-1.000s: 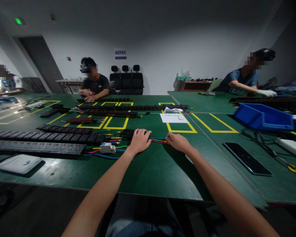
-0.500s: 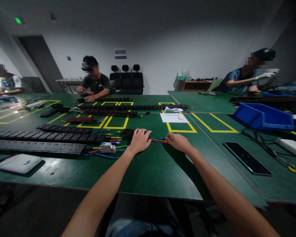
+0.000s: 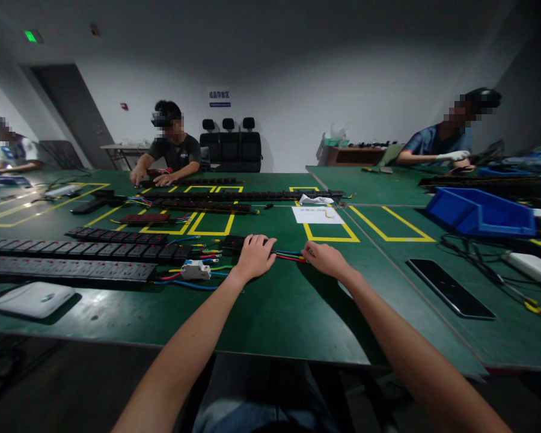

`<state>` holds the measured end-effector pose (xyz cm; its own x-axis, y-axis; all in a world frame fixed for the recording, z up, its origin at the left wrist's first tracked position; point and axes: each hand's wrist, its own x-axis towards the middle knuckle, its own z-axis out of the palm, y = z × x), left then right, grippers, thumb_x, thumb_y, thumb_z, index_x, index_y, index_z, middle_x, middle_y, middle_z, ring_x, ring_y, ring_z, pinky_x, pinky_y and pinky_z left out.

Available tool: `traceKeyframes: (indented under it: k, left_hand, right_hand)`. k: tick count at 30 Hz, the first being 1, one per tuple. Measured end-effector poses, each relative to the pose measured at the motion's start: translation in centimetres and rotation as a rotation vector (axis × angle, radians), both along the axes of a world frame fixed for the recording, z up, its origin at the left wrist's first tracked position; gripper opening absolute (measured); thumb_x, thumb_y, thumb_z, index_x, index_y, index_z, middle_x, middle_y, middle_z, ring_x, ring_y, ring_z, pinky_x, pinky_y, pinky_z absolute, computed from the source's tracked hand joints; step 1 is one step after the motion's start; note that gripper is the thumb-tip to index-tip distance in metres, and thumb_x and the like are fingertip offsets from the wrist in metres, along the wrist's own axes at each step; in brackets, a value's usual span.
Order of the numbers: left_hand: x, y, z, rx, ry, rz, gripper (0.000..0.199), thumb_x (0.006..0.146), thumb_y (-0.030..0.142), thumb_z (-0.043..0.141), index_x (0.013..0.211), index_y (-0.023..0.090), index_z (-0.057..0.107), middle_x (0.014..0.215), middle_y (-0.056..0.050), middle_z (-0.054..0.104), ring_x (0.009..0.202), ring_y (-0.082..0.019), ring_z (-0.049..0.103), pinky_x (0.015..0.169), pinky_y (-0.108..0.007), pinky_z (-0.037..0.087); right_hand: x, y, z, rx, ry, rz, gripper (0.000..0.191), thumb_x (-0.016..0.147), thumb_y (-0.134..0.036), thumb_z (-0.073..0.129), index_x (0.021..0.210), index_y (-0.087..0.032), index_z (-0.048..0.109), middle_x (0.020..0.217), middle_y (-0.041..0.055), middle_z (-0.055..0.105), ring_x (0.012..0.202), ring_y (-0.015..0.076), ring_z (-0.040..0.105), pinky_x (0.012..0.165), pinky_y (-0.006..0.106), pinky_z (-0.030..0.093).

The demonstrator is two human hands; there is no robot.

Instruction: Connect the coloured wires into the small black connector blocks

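Note:
My left hand (image 3: 256, 257) lies over the right part of a short black power strip (image 3: 232, 242), its fingers bent down around it. Blue, green, yellow and red wires (image 3: 289, 257) run out to the right from under that hand. Their far ends sit in the closed fingertips of my right hand (image 3: 324, 258); the tips themselves are hidden. Just left of my left hand is a small white circuit breaker (image 3: 195, 270) with coloured wires, beside long power strips, one black (image 3: 117, 248) and one grey (image 3: 81, 269).
A black phone (image 3: 448, 288) and a blue bin (image 3: 480, 211) are on the right. A white paper sheet (image 3: 318, 215) lies ahead, a white box (image 3: 35, 299) at left. More strips lie across the green table (image 3: 288, 319). Other people work along its far side.
My hands keep their places on the strip and wires. The person at right has lowered a gloved hand; the person opposite has moved a hand outward to the left.

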<state>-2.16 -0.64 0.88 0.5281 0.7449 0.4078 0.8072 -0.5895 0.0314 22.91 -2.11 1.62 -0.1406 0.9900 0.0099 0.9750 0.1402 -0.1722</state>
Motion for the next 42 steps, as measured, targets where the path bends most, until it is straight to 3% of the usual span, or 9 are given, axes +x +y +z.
traceKeyframes:
  k: [7, 17, 23, 29, 37, 42]
  left_hand:
    - [-0.1, 0.1, -0.2, 0.000, -0.005, -0.004, 0.043, 0.099, 0.038, 0.050, 0.139, 0.023, 0.057, 0.128, -0.012, 0.062, 0.124, -0.029, 0.053, 0.115, -0.050, 0.033]
    - [0.0, 0.3, -0.2, 0.002, 0.002, -0.012, 0.043, 0.099, 0.037, 0.051, 0.138, 0.023, 0.057, 0.127, -0.012, 0.062, 0.124, -0.029, 0.054, 0.114, -0.050, 0.033]
    - [0.0, 0.3, -0.4, 0.007, -0.001, -0.010, 0.043, 0.099, 0.038, 0.050, 0.138, 0.022, 0.057, 0.127, -0.012, 0.062, 0.123, -0.029, 0.054, 0.114, -0.051, 0.033]
    - [0.0, 0.4, -0.4, 0.018, -0.001, -0.016, 0.043, 0.099, 0.037, 0.051, 0.138, 0.021, 0.058, 0.126, -0.012, 0.063, 0.123, -0.029, 0.054, 0.114, -0.049, 0.034]
    - [0.0, 0.3, -0.2, 0.003, 0.002, -0.010, 0.043, 0.099, 0.038, 0.051, 0.139, 0.022, 0.058, 0.128, -0.012, 0.063, 0.124, -0.029, 0.054, 0.115, -0.048, 0.033]
    - [0.0, 0.4, -0.3, -0.008, -0.014, -0.025, 0.043, 0.099, 0.035, 0.051, 0.140, 0.022, 0.056, 0.134, -0.011, 0.063, 0.127, -0.028, 0.054, 0.117, -0.049, 0.031]
  right_hand:
    - [-0.2, -0.1, 0.0, 0.003, -0.003, -0.021, 0.032, 0.105, -0.045, 0.042, 0.108, -0.023, 0.064, 0.101, 0.0098, 0.074, 0.090, 0.0243, 0.069, 0.067, 0.027, 0.039]
    - [0.9, 0.5, 0.3, 0.061, 0.003, -0.283, 0.037, 0.103, -0.048, 0.040, 0.111, -0.024, 0.067, 0.103, 0.0123, 0.074, 0.091, 0.0279, 0.070, 0.071, 0.032, 0.044]
    - [0.8, 0.6, 0.2, 0.023, 0.109, -0.217, 0.044, 0.101, -0.056, 0.043, 0.108, -0.022, 0.070, 0.104, 0.0112, 0.075, 0.093, 0.0260, 0.069, 0.068, 0.029, 0.043]
    - [0.7, 0.9, -0.7, -0.056, 0.236, -0.110, 0.038, 0.096, -0.055, 0.056, 0.106, -0.021, 0.069, 0.101, 0.0078, 0.075, 0.086, 0.0209, 0.068, 0.064, 0.026, 0.039]
    - [0.8, 1.6, -1.9, 0.039, 0.494, -0.097, 0.033, 0.090, -0.039, 0.066, 0.115, -0.018, 0.062, 0.083, 0.0022, 0.071, 0.074, 0.0169, 0.065, 0.061, 0.024, 0.040]
    - [0.4, 1.2, -2.0, 0.136, 0.461, -0.068, 0.021, 0.090, -0.038, 0.064, 0.103, -0.021, 0.064, 0.078, 0.0008, 0.069, 0.071, 0.0170, 0.064, 0.061, 0.025, 0.038]
